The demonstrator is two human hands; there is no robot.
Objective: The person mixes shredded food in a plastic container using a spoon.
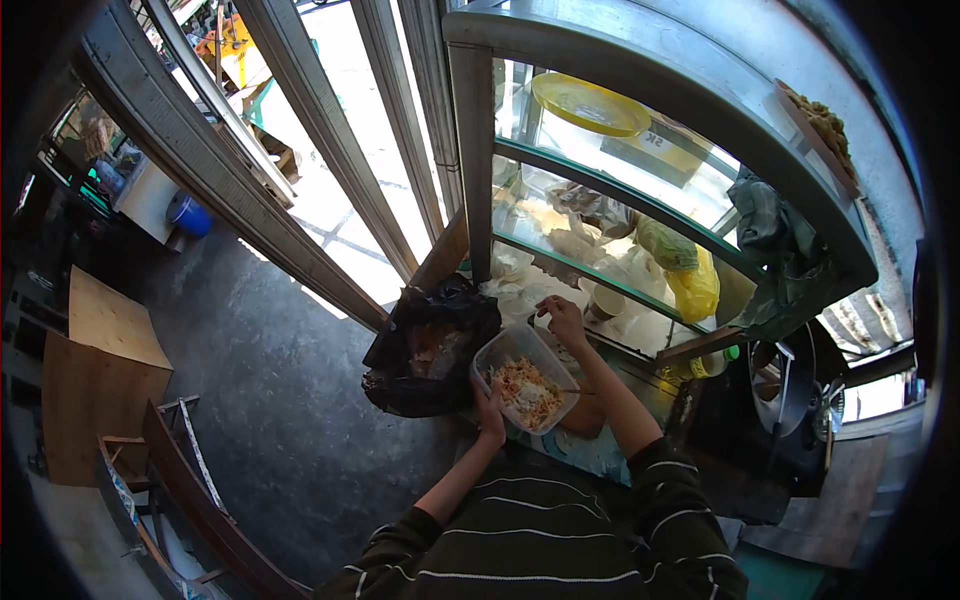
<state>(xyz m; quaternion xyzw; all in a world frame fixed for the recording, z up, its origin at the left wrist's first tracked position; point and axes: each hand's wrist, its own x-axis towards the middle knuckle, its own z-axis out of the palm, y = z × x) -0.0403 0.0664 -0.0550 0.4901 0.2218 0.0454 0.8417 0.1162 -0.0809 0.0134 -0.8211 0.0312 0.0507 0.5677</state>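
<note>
My left hand [489,412] is closed on the near left side of a clear plastic container [494,346]. Inside lies a heap of orange-brown shredded food [528,392] with white bits on top. What looks like a thin utensil handle [577,391] sticks out over the right rim. Just beyond the container's far right corner is my right hand [562,322], fingers bent together; what they hold, if anything, is too small to make out. To the left, a black plastic bag [395,398] lines an open bin with scraps in it, close beside the container.
A glass-fronted cabinet [470,130] rises ahead, with a yellow tray [590,105], bags and a cup [605,302] inside. At right are a bottle [708,365] and a wok [785,390]. A wooden bench [205,505] and box [105,400] stand left.
</note>
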